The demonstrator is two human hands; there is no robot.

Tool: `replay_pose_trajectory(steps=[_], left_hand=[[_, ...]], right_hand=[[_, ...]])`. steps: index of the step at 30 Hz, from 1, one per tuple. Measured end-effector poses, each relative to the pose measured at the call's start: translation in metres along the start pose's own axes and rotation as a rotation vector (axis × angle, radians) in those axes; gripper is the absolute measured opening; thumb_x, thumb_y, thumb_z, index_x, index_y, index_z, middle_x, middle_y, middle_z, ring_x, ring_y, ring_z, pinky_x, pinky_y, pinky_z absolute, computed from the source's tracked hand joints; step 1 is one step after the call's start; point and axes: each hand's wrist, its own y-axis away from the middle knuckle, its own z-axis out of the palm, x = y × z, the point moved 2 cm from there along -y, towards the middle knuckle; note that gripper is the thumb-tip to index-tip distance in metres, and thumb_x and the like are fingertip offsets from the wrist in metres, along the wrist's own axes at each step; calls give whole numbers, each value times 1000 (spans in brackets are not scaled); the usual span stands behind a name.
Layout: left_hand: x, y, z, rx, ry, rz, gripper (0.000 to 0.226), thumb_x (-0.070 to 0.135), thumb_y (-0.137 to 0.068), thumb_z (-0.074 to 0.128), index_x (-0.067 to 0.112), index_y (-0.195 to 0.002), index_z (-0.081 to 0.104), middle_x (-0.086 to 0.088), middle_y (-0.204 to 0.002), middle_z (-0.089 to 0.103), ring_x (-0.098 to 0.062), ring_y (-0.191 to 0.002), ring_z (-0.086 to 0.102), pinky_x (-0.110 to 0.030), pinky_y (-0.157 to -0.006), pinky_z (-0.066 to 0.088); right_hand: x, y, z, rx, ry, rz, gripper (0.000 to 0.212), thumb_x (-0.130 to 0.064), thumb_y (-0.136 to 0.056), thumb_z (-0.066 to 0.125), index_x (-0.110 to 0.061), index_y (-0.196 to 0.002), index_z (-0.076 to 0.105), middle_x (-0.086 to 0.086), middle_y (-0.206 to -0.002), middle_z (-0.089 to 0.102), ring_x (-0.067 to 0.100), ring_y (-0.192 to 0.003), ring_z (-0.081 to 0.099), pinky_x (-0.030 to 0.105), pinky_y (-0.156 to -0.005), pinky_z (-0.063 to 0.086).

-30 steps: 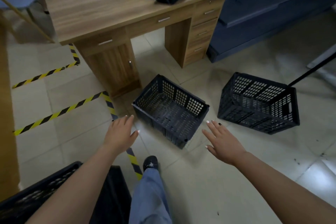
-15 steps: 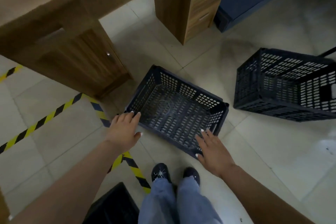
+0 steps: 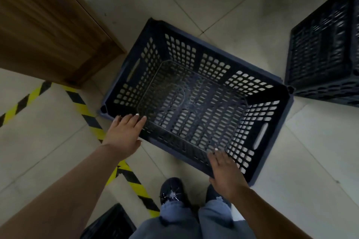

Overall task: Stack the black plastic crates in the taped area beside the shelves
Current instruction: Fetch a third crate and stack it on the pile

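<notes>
On the tiled floor beside yellow-black hazard tape [image 3: 87, 118]: open-topped black perforated plastic crate [image 3: 194, 103]. Left hand [image 3: 124, 134] and right hand [image 3: 226, 170], fingers spread, rest on its near rim, not gripping. Second black crate [image 3: 326, 54] just right.

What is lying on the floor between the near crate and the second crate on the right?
Nothing. In the head view only bare floor tile separates the near crate from the second crate; their nearest corners almost meet.
</notes>
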Motion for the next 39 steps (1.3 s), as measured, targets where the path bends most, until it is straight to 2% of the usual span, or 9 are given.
replay_pose_trajectory(steps=[3, 6, 9, 17, 21, 26, 33, 36, 39], left_hand=[[3, -13, 20, 36, -26, -14, 68, 45, -96, 41, 26, -153, 9, 1, -158, 23, -22, -146, 17, -45, -119, 8], [7, -20, 24, 88, -48, 4, 56, 42, -95, 43, 29, -148, 29, 4, -146, 44, -21, -137, 34, -40, -115, 17], [19, -27, 20, 38, -68, 84, 47, 36, -95, 45, 29, -141, 41, 3, -137, 54, -21, -127, 47, -35, -110, 29], [54, -25, 6, 54, -185, 145, 40, 14, -94, 45, 24, -133, 47, 1, -118, 64, -20, -106, 62, -30, -81, 48], [59, -9, -15, 162, -128, 149, 22, 19, -66, 82, 21, -86, 71, 2, -69, 69, -16, -59, 67, -24, -46, 46], [57, 41, -42, 79, -195, 108, 25, 17, -96, 41, 22, -118, 53, 1, -101, 68, -20, -92, 66, -31, -69, 43], [54, 132, -112, 253, -47, 101, 24, 31, -66, 83, 26, -87, 73, 1, -60, 67, -16, -51, 65, -23, -43, 38], [58, 139, -107, 241, -46, 55, 29, 30, -91, 56, 29, -119, 62, 1, -91, 73, -19, -81, 70, -26, -58, 40], [65, 127, -86, 292, -5, 30, 46, 19, -83, 65, 29, -128, 59, 2, -97, 74, -17, -80, 70, -25, -59, 50]], right_hand=[[2, -8, 5, 41, -11, -28, 87, -22, -45, 90, -10, -126, 59, 16, -124, 62, 32, -117, 58, 36, -91, 50], [3, 2, -4, 68, -99, -47, 68, -4, -87, 55, -14, -148, 26, 11, -154, 28, 23, -141, 28, 28, -110, 29], [22, 12, -11, 53, -119, 54, 61, -2, -92, 42, -17, -148, 24, 7, -149, 38, 22, -133, 41, 29, -104, 36], [59, 21, -22, 159, 44, 132, 54, -7, -54, 83, -22, -104, 70, 5, -83, 74, 22, -61, 69, 32, -40, 54], [68, 38, -48, 267, 89, 99, 43, -10, -60, 82, -20, -100, 69, 4, -80, 72, 21, -64, 69, 32, -44, 55], [64, 83, -93, 309, 133, 13, 39, -5, -55, 82, -17, -87, 64, 1, -67, 68, 20, -50, 65, 30, -35, 50], [43, 167, -162, 392, 153, -102, 49, -8, -51, 86, -19, -90, 60, -2, -78, 68, 15, -54, 64, 23, -40, 46], [43, 173, -168, 429, 168, -117, 48, -7, -50, 86, -18, -91, 63, -1, -78, 69, 16, -54, 64, 23, -40, 46], [53, 161, -150, 469, 167, -151, 55, 1, -55, 82, -16, -105, 66, 4, -92, 73, 19, -62, 68, 27, -45, 53]])
